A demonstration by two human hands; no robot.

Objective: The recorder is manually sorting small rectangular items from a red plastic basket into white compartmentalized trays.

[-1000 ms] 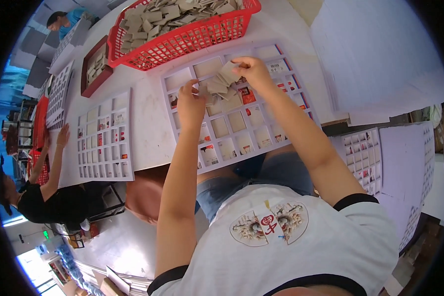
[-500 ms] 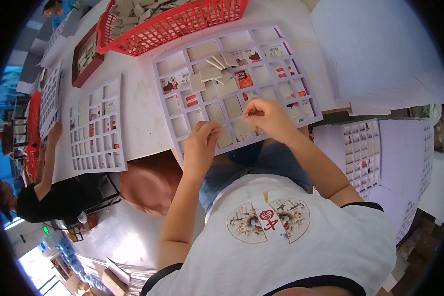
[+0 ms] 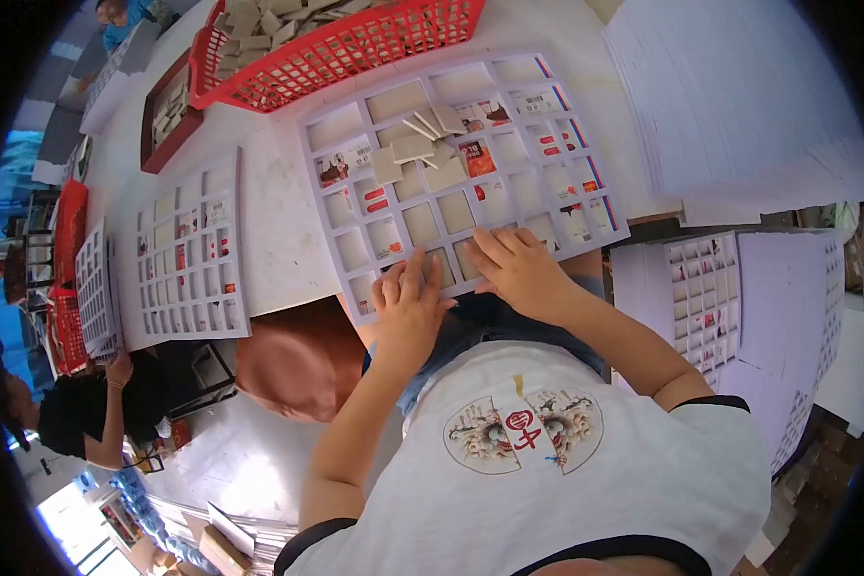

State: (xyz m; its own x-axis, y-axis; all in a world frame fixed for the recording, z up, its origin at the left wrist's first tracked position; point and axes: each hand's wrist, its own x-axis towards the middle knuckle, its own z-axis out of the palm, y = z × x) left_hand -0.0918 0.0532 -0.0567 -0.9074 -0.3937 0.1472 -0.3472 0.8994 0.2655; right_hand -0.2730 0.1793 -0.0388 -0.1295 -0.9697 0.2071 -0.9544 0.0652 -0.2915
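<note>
A white grid board (image 3: 341, 216) with rectangular cells lies on the table before me. Plain grey pieces fill some cells, while others show printed pictures. Loose grey cardboard pieces (image 3: 413, 149) are heaped on its middle. My left hand (image 3: 410, 305) rests at the near edge, fingers spread and their tips in the near row of cells. Beside it, my right hand (image 3: 523, 274) lies with fingers stretched down over neighbouring near cells. Neither hand visibly grips anything, though the cells under the fingers are partly hidden.
A red plastic basket (image 3: 346, 60) of grey pieces stands behind the board, with a dark red box (image 3: 168, 120) to its left. Another grid board (image 3: 192, 250) lies left. White sheets (image 3: 739, 106) are stacked right. A co-worker (image 3: 96, 403) holds a board at far left.
My right hand has gone from a pinch above the near cells to stretched fingers on them. The left hand has moved right and spread its fingers. The co-worker's board has come nearer.
</note>
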